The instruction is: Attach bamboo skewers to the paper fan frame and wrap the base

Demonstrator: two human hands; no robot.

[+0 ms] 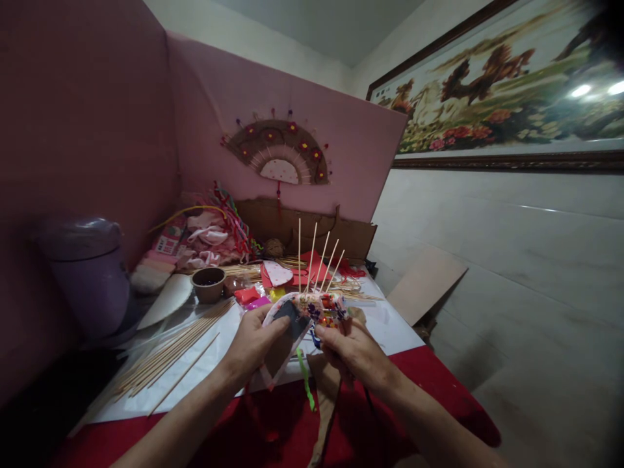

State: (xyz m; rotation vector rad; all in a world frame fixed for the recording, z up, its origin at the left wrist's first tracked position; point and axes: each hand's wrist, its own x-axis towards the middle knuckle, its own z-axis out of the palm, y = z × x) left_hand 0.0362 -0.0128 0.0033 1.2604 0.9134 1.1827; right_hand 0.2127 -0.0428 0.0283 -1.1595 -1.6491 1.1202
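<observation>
Both my hands hold a small handmade fan piece (297, 315) above the table. It has a pink-white patterned edge, a dark panel and colourful beads. Several thin bamboo skewers (316, 260) stick up out of it in a spread. My left hand (253, 344) grips its left side, thumb on the dark panel. My right hand (353, 351) pinches its right side by the beads. A green ribbon (306, 380) hangs below it.
Loose bamboo sticks (170, 354) lie on white paper (390, 325) over a red tablecloth (429, 383). A brown bowl (208, 284), a purple lidded pot (90, 273), cloth scraps (209, 237) and red paper sit behind. A finished fan (280, 153) hangs on the pink board. A cardboard sheet (424, 283) leans at right.
</observation>
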